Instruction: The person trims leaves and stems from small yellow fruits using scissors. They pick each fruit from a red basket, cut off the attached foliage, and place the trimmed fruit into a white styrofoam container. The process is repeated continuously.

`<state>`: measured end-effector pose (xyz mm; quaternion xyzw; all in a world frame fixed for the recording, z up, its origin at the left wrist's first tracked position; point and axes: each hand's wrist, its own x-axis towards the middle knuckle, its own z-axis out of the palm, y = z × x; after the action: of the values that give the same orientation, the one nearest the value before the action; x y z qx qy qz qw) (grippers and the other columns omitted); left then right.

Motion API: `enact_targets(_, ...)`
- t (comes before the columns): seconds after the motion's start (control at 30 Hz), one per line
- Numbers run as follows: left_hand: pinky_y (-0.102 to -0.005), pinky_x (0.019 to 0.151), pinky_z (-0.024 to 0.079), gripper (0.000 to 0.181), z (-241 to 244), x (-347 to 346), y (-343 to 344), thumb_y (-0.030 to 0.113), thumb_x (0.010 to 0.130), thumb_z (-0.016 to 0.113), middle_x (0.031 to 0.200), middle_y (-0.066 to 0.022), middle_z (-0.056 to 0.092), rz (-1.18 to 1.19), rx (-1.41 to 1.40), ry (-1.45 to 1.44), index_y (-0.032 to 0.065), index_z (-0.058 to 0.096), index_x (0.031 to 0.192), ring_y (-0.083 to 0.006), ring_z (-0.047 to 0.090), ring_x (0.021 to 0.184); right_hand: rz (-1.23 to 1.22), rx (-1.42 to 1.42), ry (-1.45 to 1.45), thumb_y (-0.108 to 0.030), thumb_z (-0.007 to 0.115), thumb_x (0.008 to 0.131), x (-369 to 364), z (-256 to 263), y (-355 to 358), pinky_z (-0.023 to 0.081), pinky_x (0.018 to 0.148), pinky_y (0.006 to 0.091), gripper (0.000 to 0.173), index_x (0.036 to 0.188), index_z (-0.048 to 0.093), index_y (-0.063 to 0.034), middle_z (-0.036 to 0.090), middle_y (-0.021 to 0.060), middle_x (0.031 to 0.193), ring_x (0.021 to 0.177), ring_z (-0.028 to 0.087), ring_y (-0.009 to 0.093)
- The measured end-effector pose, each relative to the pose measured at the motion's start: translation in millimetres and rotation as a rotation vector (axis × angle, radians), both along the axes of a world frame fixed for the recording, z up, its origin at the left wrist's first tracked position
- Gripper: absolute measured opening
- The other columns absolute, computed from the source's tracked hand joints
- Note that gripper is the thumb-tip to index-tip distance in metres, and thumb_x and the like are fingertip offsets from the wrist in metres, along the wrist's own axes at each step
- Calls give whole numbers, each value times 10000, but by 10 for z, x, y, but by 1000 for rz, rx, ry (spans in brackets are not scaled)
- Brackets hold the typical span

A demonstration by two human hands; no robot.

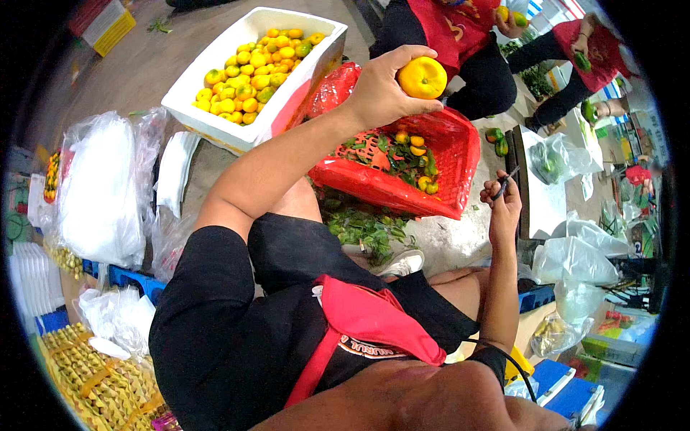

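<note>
My left hand [385,83] reaches out over a red plastic crate [388,188] and grips a yellow-orange mandarin [422,78] between thumb and fingers. At the crate's right, my right hand [504,196] is closed around small dark snips [505,183], their tips pointing up and to the right. A few mandarins [417,145] and many green leaves [396,161] lie inside the crate, which is lined with red plastic film. Beyond my left forearm stands a white foam box [183,99] filled with yellow, orange and partly green mandarins [253,75].
Cut leaves [372,231] litter the floor by my shoe [404,262]. On the left are stacked white plastic bags [99,188]. Two people in red aprons [450,32] work opposite, holding fruit. At right sit a white board [544,210] and clear plastic bags [574,258].
</note>
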<state>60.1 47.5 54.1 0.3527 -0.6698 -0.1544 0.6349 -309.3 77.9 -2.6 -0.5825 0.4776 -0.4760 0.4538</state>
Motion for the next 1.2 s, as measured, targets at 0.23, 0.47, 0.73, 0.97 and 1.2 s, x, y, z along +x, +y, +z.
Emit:
enact_targets(0.23,-358,912,553,640,-441,846,-629,214,665,929,1127,-107,706,172,275,-170,92,636,1222,-260,706,997,59,-4,18,-198,641,1038,-199,-92,-58,505,741,290,430,1384,513,23,669,73,987,817,607,125)
enact_targets(0.47,-367,653,638,414,-1425,2466,-768,113,988,668,1139,-198,660,-59,698,950,116,479,1357,-327,739,867,132,-11,21,-244,646,1037,83,-43,-59,463,742,285,465,1378,504,37,628,63,968,802,553,127)
enact_targets(0.73,-443,621,613,330,-1833,2763,-682,42,984,613,1269,-212,526,494,620,1050,90,498,1290,-355,632,903,136,13,61,-200,681,1009,32,-6,-106,498,795,268,501,1425,515,26,656,48,1025,886,597,107)
enact_targets(0.97,-478,683,635,318,-2149,3021,-454,62,994,517,1285,-185,499,646,693,1105,65,498,1311,-385,592,974,181,35,78,-209,692,998,-83,10,-109,498,825,265,507,1419,524,18,650,45,1061,922,611,117)
enact_targets(1.2,-439,656,626,364,-1227,2270,-796,-6,943,551,1142,-194,657,-41,462,807,70,507,1296,-353,722,896,200,10,88,-212,706,985,-56,-49,-204,484,803,250,508,1409,534,10,640,21,1040,889,589,94)
